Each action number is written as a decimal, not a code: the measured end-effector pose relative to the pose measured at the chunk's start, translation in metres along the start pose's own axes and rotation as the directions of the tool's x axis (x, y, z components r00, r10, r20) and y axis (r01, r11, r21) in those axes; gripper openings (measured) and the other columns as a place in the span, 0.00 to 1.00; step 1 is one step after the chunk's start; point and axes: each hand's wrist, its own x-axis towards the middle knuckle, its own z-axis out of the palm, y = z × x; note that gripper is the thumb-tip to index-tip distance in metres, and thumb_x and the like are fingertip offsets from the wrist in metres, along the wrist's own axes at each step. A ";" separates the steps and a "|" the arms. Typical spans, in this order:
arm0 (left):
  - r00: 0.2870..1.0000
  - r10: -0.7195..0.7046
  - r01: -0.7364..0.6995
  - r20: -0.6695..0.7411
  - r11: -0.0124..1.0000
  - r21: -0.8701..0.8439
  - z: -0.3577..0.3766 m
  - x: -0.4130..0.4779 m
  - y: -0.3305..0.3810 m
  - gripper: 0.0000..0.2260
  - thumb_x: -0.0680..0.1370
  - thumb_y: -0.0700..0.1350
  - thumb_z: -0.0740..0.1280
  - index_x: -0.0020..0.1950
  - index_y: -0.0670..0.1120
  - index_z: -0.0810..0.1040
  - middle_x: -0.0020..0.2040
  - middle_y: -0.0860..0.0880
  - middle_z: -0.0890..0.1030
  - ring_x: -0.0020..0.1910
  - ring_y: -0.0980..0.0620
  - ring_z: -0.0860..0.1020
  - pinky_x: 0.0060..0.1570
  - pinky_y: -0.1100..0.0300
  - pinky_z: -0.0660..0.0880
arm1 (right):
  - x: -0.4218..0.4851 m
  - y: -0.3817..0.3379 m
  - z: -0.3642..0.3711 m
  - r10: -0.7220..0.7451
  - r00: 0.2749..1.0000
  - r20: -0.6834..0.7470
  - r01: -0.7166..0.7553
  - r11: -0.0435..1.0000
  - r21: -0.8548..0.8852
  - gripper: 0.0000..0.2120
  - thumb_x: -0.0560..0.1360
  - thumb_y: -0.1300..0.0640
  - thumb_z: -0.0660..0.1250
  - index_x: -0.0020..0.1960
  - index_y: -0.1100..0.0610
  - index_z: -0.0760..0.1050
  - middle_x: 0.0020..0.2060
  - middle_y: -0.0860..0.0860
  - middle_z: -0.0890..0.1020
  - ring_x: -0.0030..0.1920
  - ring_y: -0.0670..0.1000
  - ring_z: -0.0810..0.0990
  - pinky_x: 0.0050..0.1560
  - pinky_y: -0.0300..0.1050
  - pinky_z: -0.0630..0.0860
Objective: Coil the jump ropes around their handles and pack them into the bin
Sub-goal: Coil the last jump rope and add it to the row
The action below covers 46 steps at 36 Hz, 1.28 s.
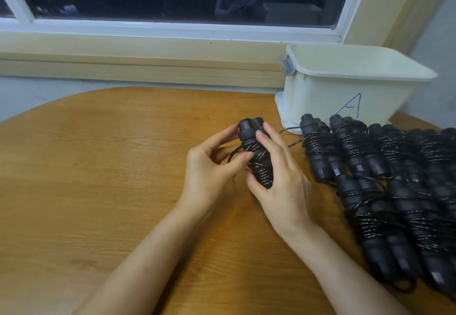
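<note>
A black jump rope [256, 151] is held upright above the middle of the wooden table [103, 166], its two handles side by side with cord wound round them. My right hand [276, 174] grips the handles from the right, thumb under the lower end. My left hand [212, 164] holds the bundle from the left, fingers curled, with a loose loop of cord beneath them. A cream plastic bin [345, 87] marked with a blue "A" stands at the back right; its inside is hidden from this angle.
Several coiled black jump ropes [394, 181] lie in rows on the table's right side, from in front of the bin down to the near right edge. A window sill and dark window run along the back.
</note>
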 end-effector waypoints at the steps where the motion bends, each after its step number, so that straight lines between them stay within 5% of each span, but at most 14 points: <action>1: 1.000 0.016 -0.017 0.018 1.000 0.027 -0.001 0.001 -0.002 0.25 0.72 0.32 0.74 0.68 0.44 0.75 0.59 0.52 0.82 0.55 0.56 0.83 0.52 0.65 0.78 | 0.001 0.001 -0.001 0.004 1.000 -0.014 -0.004 1.000 0.010 0.32 0.72 0.54 0.73 0.73 0.48 0.66 0.75 0.42 0.66 0.69 0.45 0.73 0.55 0.35 0.72; 4: 0.988 0.143 -0.152 0.062 0.967 0.204 -0.002 0.002 -0.010 0.25 0.74 0.32 0.72 0.70 0.42 0.73 0.63 0.51 0.80 0.62 0.58 0.79 0.61 0.64 0.74 | 0.002 0.003 -0.002 0.023 0.999 -0.033 -0.022 1.000 0.012 0.30 0.72 0.56 0.75 0.71 0.50 0.70 0.73 0.42 0.69 0.68 0.45 0.73 0.57 0.35 0.72; 8: 0.925 0.359 -0.373 0.125 0.799 0.471 -0.001 0.003 -0.019 0.20 0.79 0.39 0.67 0.71 0.40 0.73 0.65 0.50 0.78 0.65 0.60 0.75 0.65 0.66 0.71 | 0.003 0.004 0.000 0.040 0.998 -0.051 -0.040 0.999 0.008 0.28 0.72 0.57 0.74 0.70 0.52 0.72 0.72 0.44 0.71 0.66 0.46 0.75 0.57 0.30 0.68; 14: 0.952 0.298 -0.287 0.062 0.812 0.508 -0.004 0.003 -0.018 0.10 0.81 0.44 0.65 0.58 0.43 0.83 0.48 0.56 0.84 0.48 0.63 0.81 0.48 0.71 0.75 | 0.005 0.006 -0.002 0.033 0.997 -0.076 -0.034 0.999 -0.005 0.27 0.72 0.56 0.74 0.70 0.53 0.72 0.71 0.44 0.72 0.66 0.45 0.74 0.58 0.29 0.68; 19: 0.998 0.033 -0.050 0.062 0.953 0.299 -0.008 0.008 -0.012 0.11 0.81 0.49 0.62 0.45 0.46 0.79 0.33 0.53 0.78 0.33 0.59 0.74 0.39 0.63 0.70 | 0.004 0.003 -0.001 0.035 0.997 -0.076 -0.023 0.989 0.146 0.27 0.71 0.62 0.75 0.68 0.57 0.74 0.68 0.48 0.75 0.66 0.33 0.68 0.62 0.22 0.62; 27: 0.975 -0.186 0.192 0.119 0.980 -0.047 -0.016 0.012 -0.004 0.15 0.72 0.52 0.69 0.47 0.41 0.77 0.37 0.52 0.81 0.37 0.57 0.75 0.39 0.65 0.72 | 0.002 0.000 -0.009 0.078 0.995 0.055 -0.095 0.833 0.545 0.26 0.72 0.62 0.73 0.68 0.56 0.72 0.66 0.47 0.75 0.68 0.51 0.74 0.66 0.54 0.74; 32: 0.960 -0.250 0.266 0.127 0.956 -0.125 -0.013 0.011 -0.006 0.14 0.68 0.48 0.73 0.49 0.44 0.75 0.46 0.45 0.78 0.44 0.53 0.79 0.48 0.57 0.79 | 0.003 0.001 -0.013 0.104 0.987 0.120 -0.157 0.761 0.629 0.26 0.72 0.62 0.72 0.68 0.52 0.71 0.66 0.47 0.76 0.66 0.55 0.76 0.63 0.59 0.75; 35: 0.966 -0.238 0.254 0.105 0.948 -0.193 -0.013 0.010 -0.004 0.18 0.70 0.45 0.74 0.57 0.43 0.75 0.54 0.44 0.81 0.54 0.47 0.81 0.56 0.53 0.79 | 0.004 -0.001 -0.016 0.127 0.974 0.187 -0.221 0.701 0.678 0.25 0.72 0.60 0.72 0.68 0.51 0.71 0.63 0.45 0.78 0.64 0.51 0.78 0.62 0.49 0.76; 38: 0.959 -0.232 0.265 0.160 0.935 -0.235 -0.011 0.009 0.000 0.23 0.74 0.44 0.74 0.67 0.50 0.73 0.60 0.45 0.82 0.60 0.48 0.81 0.52 0.56 0.80 | 0.005 -0.002 -0.018 0.130 0.964 0.231 -0.259 0.645 0.719 0.25 0.73 0.60 0.70 0.68 0.50 0.71 0.63 0.45 0.79 0.64 0.47 0.77 0.59 0.37 0.74; 42: 0.949 -0.244 0.297 0.197 0.903 -0.310 -0.008 0.007 0.003 0.22 0.72 0.42 0.68 0.66 0.50 0.74 0.51 0.47 0.86 0.51 0.51 0.84 0.45 0.59 0.80 | 0.004 0.000 -0.015 0.135 0.953 0.270 -0.293 0.631 0.718 0.25 0.75 0.60 0.69 0.70 0.48 0.70 0.66 0.45 0.77 0.69 0.48 0.73 0.67 0.44 0.72; 46: 0.953 -0.264 0.299 0.149 0.902 -0.311 -0.008 0.008 0.002 0.20 0.70 0.41 0.70 0.62 0.51 0.77 0.52 0.43 0.85 0.51 0.49 0.84 0.47 0.58 0.81 | 0.005 0.003 -0.016 0.107 0.936 0.334 -0.308 0.705 0.639 0.27 0.79 0.57 0.67 0.75 0.46 0.65 0.71 0.41 0.72 0.73 0.42 0.67 0.74 0.47 0.66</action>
